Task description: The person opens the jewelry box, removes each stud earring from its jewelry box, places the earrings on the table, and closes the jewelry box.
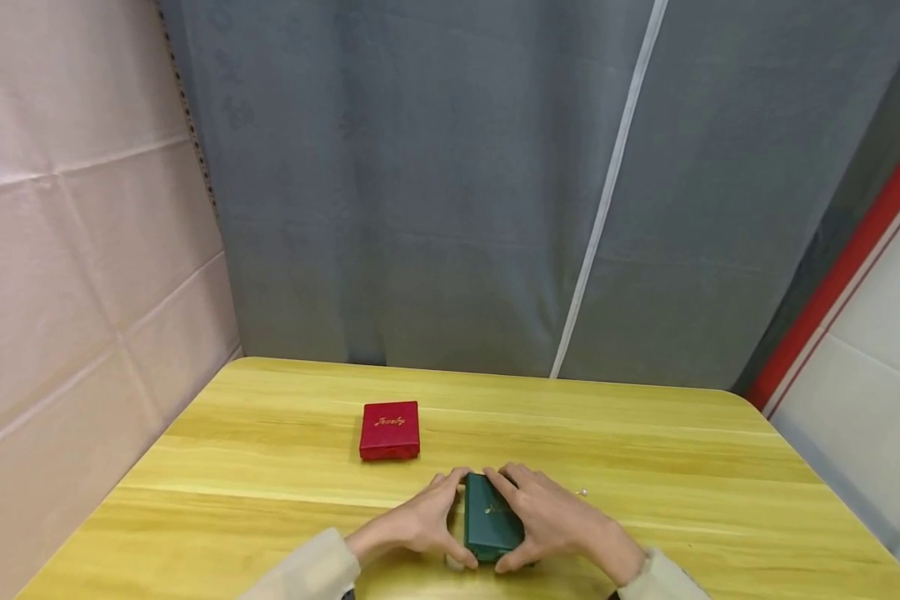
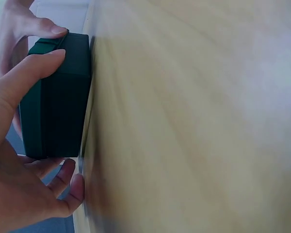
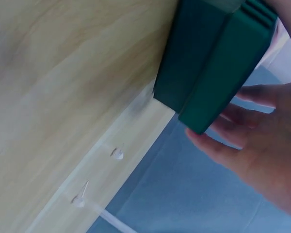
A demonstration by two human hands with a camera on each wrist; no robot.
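Note:
A dark green jewelry box (image 1: 487, 521) with small gold lettering sits on the table between both hands. My left hand (image 1: 423, 518) holds its left side, thumb at the near end and fingers at the far end. From the right, my right hand (image 1: 558, 518) grips the same box, its thumb (image 2: 51, 29) at the near edge beside the left thumb (image 2: 31, 68). The lid looks closed down on the base in both wrist views. Two small stud earrings (image 3: 117, 153) with thin pins lie on the table beyond the right hand.
A red jewelry box (image 1: 390, 431) with gold script stands farther back, left of the green one. The yellow wood-grain table (image 1: 270, 433) ends at a grey curtain (image 1: 435, 192). A pale panel (image 1: 82, 208) rises at the left.

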